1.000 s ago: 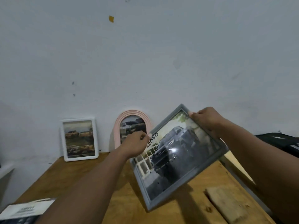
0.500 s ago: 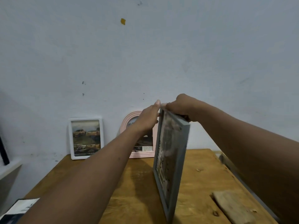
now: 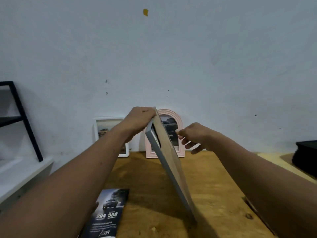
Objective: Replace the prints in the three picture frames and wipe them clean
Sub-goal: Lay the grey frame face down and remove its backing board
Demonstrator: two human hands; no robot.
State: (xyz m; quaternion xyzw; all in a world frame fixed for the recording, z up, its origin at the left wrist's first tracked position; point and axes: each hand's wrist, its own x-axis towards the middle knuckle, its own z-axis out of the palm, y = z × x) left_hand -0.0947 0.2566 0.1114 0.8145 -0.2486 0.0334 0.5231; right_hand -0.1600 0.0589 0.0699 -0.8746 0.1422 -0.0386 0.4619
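Observation:
A large grey picture frame [image 3: 169,162] stands on its lower edge on the wooden table [image 3: 214,194], turned so its brown backing faces right. My left hand [image 3: 139,117] grips its top corner. My right hand [image 3: 193,138] hovers at the backing with fingers loosely apart, holding nothing. A pink arched frame [image 3: 178,121] with a car print leans on the wall behind. A small white frame [image 3: 106,129] stands left of it, partly hidden by my left arm. A dark car brochure [image 3: 109,213] lies on the table near me.
A black metal rack [image 3: 22,117] stands over a white ledge [image 3: 20,170] at the left. A black object [image 3: 305,157] sits at the table's far right. The white wall [image 3: 171,57] runs close behind the frames.
The grey frame has been turned from face-up to edge-on, and its back now faces right. My right hand has let go of the top edge. The view has shifted left, and the brochure shows.

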